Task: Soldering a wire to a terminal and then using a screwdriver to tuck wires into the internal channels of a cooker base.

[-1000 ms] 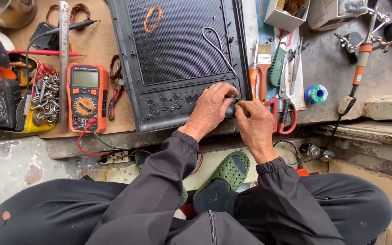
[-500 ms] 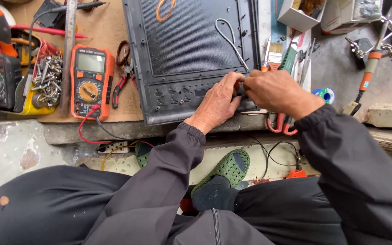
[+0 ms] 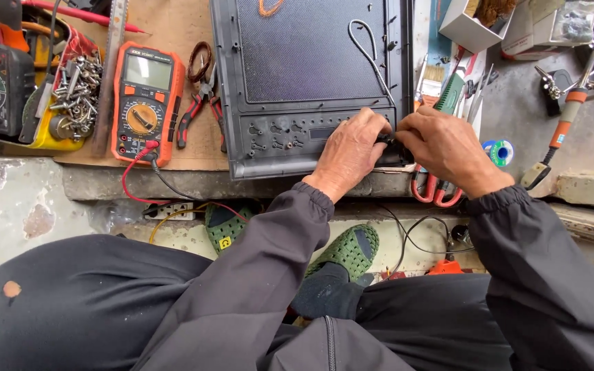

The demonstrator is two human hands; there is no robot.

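A dark grey plastic back panel (image 3: 297, 62) lies flat on the workbench, with a white wire loop (image 3: 369, 48) on its mesh. My left hand (image 3: 348, 151) and my right hand (image 3: 441, 148) meet at the panel's near right corner. Both pinch a small black part (image 3: 388, 142) there, mostly hidden by my fingers. Red-handled scissors (image 3: 434, 192) lie under my right wrist.
An orange multimeter (image 3: 146, 103) with red and black leads lies left of the panel, beside red-handled pliers (image 3: 197, 110) and a yellow tray of screws (image 3: 70, 96). A brush (image 3: 431, 86), solder spool (image 3: 498, 151), soldering iron (image 3: 551, 144) and white box (image 3: 472, 27) sit right. Green sandals (image 3: 345, 251) below.
The view has shifted, so the bench sits further right and closer. My hands stay together on the panel's corner, with small finger movements only.
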